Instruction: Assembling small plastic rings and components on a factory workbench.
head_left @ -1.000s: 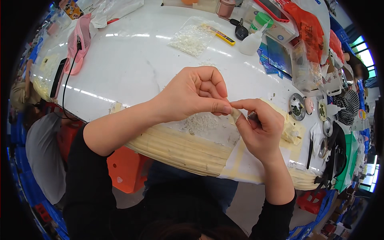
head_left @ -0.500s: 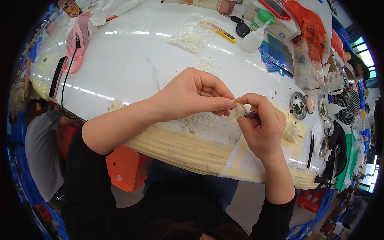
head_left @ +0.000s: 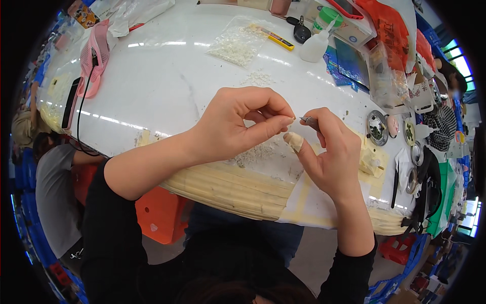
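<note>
Over the near edge of the white table, my left hand (head_left: 238, 119) pinches with thumb and forefinger. Whatever sits at those fingertips is too small to name. Facing it, my right hand (head_left: 334, 152) has curled fingers round a small pointed metal blade (head_left: 310, 121), its tip toward the left fingertips. A cream wrap (head_left: 294, 142) covers the tip of my right thumb, which stands apart from the blade. Beneath the hands lies a scatter of small white bits (head_left: 255, 154); another scatter (head_left: 258, 78) is farther back.
A clear bag of white bits (head_left: 235, 46) lies beyond my hands, beside a yellow cutter (head_left: 281, 41). A squeeze bottle (head_left: 315, 48) and keys (head_left: 302, 33) stand behind. Round metal dishes (head_left: 377, 127) are at right. A person in grey (head_left: 56, 197) sits at left.
My hands have drawn slightly apart. The right thumb has swung down and away from the left fingertips, and the metal blade's tip now shows.
</note>
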